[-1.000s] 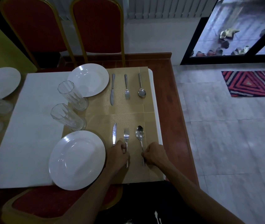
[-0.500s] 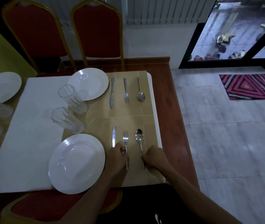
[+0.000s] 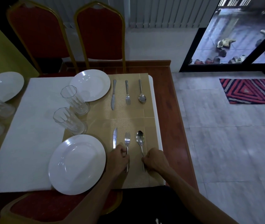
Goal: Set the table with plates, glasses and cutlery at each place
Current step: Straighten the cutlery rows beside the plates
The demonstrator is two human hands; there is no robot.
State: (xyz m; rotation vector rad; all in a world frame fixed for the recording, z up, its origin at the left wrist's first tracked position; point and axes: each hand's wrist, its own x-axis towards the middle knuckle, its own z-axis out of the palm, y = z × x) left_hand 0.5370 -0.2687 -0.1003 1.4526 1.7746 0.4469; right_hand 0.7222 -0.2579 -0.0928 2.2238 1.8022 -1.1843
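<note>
View: head camera
Left hand (image 3: 118, 156): grip pinching the fork (image 3: 127, 141) low on its handle.
Right hand (image 3: 154, 159): grip curled round the spoon (image 3: 139, 138) handle.
Cutlery place: flat on the gold mat (image 3: 135, 123), at 3 o'clock of the near plate (image 3: 76, 164); knife (image 3: 115, 137) just beside the fork at its 9 o'clock.
Handling: stiff, light, slick steel that probably slides readily. Hold it mid-handle and nudge gently.
Bench (image 3: 173, 126): the setting at 12 o'clock looks complete.

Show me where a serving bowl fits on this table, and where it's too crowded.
Widest bare patch: the white cloth, bordered by the glasses, the far-left plate and the near plate. The wooden edge on the right is bare but narrow. Crowded: the near placemat, where the left hand grips the fork, the right hand the spoon.
</note>
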